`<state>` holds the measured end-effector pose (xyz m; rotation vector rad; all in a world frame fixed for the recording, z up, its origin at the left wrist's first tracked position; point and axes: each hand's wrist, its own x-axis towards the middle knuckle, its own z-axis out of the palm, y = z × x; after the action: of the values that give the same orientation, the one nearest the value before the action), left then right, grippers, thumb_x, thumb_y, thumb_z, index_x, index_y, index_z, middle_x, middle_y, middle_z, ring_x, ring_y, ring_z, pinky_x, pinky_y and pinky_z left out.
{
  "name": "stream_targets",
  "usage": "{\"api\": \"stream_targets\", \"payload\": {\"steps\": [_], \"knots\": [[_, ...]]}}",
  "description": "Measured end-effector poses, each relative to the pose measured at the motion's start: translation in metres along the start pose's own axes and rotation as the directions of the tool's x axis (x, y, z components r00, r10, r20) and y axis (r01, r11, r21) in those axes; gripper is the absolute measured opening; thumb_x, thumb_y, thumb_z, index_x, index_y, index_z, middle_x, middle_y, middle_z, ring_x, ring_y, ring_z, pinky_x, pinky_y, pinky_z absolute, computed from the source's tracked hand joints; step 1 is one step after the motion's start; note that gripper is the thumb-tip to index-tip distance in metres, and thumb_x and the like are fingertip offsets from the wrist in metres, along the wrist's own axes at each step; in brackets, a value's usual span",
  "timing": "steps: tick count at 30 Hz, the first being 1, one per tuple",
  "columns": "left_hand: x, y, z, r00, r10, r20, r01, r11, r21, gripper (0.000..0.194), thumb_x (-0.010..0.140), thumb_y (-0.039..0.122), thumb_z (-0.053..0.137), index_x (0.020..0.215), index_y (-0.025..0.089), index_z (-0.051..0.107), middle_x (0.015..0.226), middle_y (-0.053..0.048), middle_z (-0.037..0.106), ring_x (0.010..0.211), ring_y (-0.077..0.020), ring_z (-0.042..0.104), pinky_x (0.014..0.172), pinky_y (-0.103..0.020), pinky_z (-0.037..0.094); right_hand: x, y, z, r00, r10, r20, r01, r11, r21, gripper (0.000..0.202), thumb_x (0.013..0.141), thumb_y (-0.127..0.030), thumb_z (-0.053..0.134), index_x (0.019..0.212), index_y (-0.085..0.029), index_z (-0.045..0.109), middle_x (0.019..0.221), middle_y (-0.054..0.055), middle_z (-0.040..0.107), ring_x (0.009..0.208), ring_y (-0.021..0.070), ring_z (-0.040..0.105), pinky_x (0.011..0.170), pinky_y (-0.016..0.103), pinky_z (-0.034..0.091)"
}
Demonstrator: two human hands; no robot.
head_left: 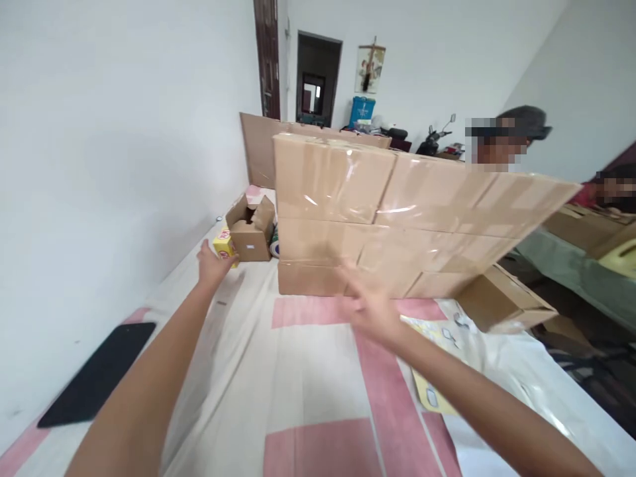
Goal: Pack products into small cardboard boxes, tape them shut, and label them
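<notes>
Head view shows two hands reaching forward over the striped surface (308, 371). Left hand (212, 265) is spread open and holds nothing, just beside one small yellow box (223, 245) and one open carton (251, 228). Right hand (370, 301), blurred, fingers loosely spread and empty, is near the stack of sealed brown cartons (348, 212), three layers high, glossy with tape.

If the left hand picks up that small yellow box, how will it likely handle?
The yellow box at the left hand looks small and boxy, so probably light, and unlikely to roll. Its printed card faces suggest it is fairly stiff but crushable. Contents unseen, so weight is uncertain.
</notes>
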<state>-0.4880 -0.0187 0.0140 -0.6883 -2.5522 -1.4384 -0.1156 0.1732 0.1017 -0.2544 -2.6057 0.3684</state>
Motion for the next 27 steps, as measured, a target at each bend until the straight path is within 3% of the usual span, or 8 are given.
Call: {"api": "stream_targets", "payload": {"steps": [3, 5, 9, 12, 15, 19, 24, 27], "knots": [[0.023, -0.022, 0.021, 0.985, -0.171, 0.003, 0.171, 0.985, -0.016, 0.045, 0.101, 0.045, 0.058, 0.134, 0.014, 0.058, 0.134, -0.012, 0.061, 0.116, -0.0245, 0.063, 0.101, -0.049, 0.055, 0.11, -0.101, 0.096, 0.952, -0.172, 0.252, 0.163, 0.985, 0.056, 0.068, 0.098, -0.043, 0.054, 0.16, -0.022, 0.036, 0.171, 0.019, 0.027, 0.121, 0.0325, 0.067, 0.094, 0.047, 0.06], [0.027, -0.036, 0.035, 0.963, -0.267, -0.018, 0.267, 0.963, -0.026, 0.041, 0.1, 0.046, 0.06, 0.126, 0.014, 0.062, 0.123, -0.01, 0.065, 0.107, -0.0218, 0.066, 0.095, -0.045, 0.057, 0.184, -0.13, 0.141, 0.94, 0.008, 0.341, 0.005, 0.999, -0.039, 0.074, 0.098, -0.038, 0.058, 0.161, -0.014, 0.03, 0.169, 0.028, 0.023, 0.113, 0.0323, 0.071, 0.092, 0.048, 0.059], [0.028, -0.049, 0.056, 0.934, -0.344, -0.094, 0.337, 0.938, -0.08, 0.04, 0.094, 0.05, 0.068, 0.117, 0.016, 0.065, 0.109, -0.007, 0.069, 0.099, -0.0209, 0.067, 0.091, -0.044, 0.058, 0.289, -0.124, 0.177, 0.883, 0.253, 0.395, -0.189, 0.963, -0.193, 0.055, 0.093, -0.031, 0.072, 0.138, -0.004, 0.054, 0.138, 0.029, 0.062, 0.115, 0.0297, 0.069, 0.088, 0.038, 0.057], [0.026, -0.047, 0.049, 0.932, -0.338, -0.132, 0.314, 0.934, -0.172, 0.038, 0.093, 0.048, 0.069, 0.113, 0.016, 0.066, 0.105, -0.006, 0.069, 0.095, -0.0199, 0.067, 0.089, -0.042, 0.058, 0.3, -0.114, 0.177, 0.859, 0.241, 0.452, -0.166, 0.966, -0.199, 0.048, 0.092, -0.043, 0.074, 0.117, -0.003, 0.067, 0.117, 0.024, 0.072, 0.107, 0.0295, 0.071, 0.081, 0.034, 0.056], [0.01, -0.047, 0.007, 0.924, -0.331, -0.189, 0.269, 0.917, -0.294, 0.037, 0.099, 0.045, 0.061, 0.119, 0.014, 0.064, 0.113, -0.008, 0.068, 0.098, -0.0197, 0.068, 0.087, -0.04, 0.06, 0.248, -0.118, 0.163, 0.832, 0.182, 0.524, -0.119, 0.981, -0.152, 0.064, 0.088, -0.068, 0.07, 0.104, -0.005, 0.072, 0.107, 0.021, 0.074, 0.096, 0.0294, 0.073, 0.072, 0.032, 0.054], [-0.053, -0.047, -0.084, 0.912, -0.303, -0.276, 0.184, 0.904, -0.386, 0.052, 0.099, 0.057, 0.053, 0.126, 0.012, 0.061, 0.129, -0.015, 0.069, 0.109, -0.0253, 0.071, 0.093, -0.048, 0.062, 0.107, -0.119, 0.098, 0.722, -0.152, 0.675, 0.112, 0.988, 0.103, 0.07, 0.089, -0.08, 0.057, 0.088, -0.013, 0.076, 0.093, 0.015, 0.074, 0.087, 0.0264, 0.071, 0.068, 0.031, 0.053], [-0.188, 0.013, -0.184, 0.959, -0.137, -0.25, 0.045, 0.939, -0.342, 0.071, 0.067, 0.077, 0.067, 0.119, 0.028, 0.069, 0.137, -0.009, 0.07, 0.131, -0.039, 0.063, 0.104, -0.059, 0.06, -0.06, -0.085, -0.033, 0.564, -0.45, 0.692, 0.329, 0.891, 0.312, 0.044, 0.104, -0.051, 0.053, 0.118, -0.015, 0.074, 0.133, 0.018, 0.066, 0.091, 0.0254, 0.074, 0.079, 0.039, 0.058], [-0.264, 0.067, -0.215, 0.982, 0.161, -0.099, -0.178, 0.963, -0.201, 0.076, 0.072, 0.086, 0.051, 0.121, 0.032, 0.071, 0.115, -0.007, 0.079, 0.13, -0.0379, 0.064, 0.097, -0.062, 0.063, -0.119, -0.063, -0.086, 0.59, -0.499, 0.635, 0.28, 0.864, 0.419, 0.031, 0.107, -0.027, 0.049, 0.128, -0.021, 0.071, 0.151, 0.011, 0.059, 0.116, 0.0245, 0.071, 0.094, 0.037, 0.056]]}}
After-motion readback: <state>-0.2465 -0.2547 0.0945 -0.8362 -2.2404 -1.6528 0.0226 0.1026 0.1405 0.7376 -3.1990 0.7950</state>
